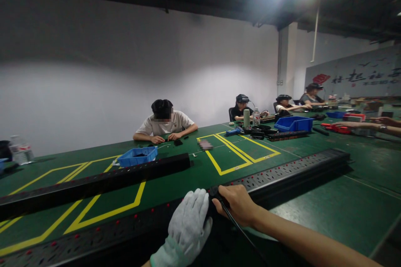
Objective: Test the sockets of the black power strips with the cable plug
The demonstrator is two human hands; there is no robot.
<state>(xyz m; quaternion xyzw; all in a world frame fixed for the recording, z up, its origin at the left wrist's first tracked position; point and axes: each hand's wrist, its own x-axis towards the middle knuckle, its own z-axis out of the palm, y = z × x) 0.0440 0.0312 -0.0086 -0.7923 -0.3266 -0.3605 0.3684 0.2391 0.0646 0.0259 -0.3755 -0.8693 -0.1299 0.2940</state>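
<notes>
Currently, the plug is at the top of the strip, near the table's front edge. The right hand has it pinched between thumb and curled fingers, its cable trailing down toward the wearer. The gloved left hand lies just beside it, fingers straight and together, seemingly pressing on the strip and grasping nothing visible. As for progress, the plug appears to have reached a socket, but the hands hide whether it is fully in; the sockets farther right are uncovered, and how much is left the view does not show.

Beyond lie a second strip, a blue tray and a co-worker bent over small parts. No brand is legible on the strips; the wall banner shows 起 among blurred characters.
</notes>
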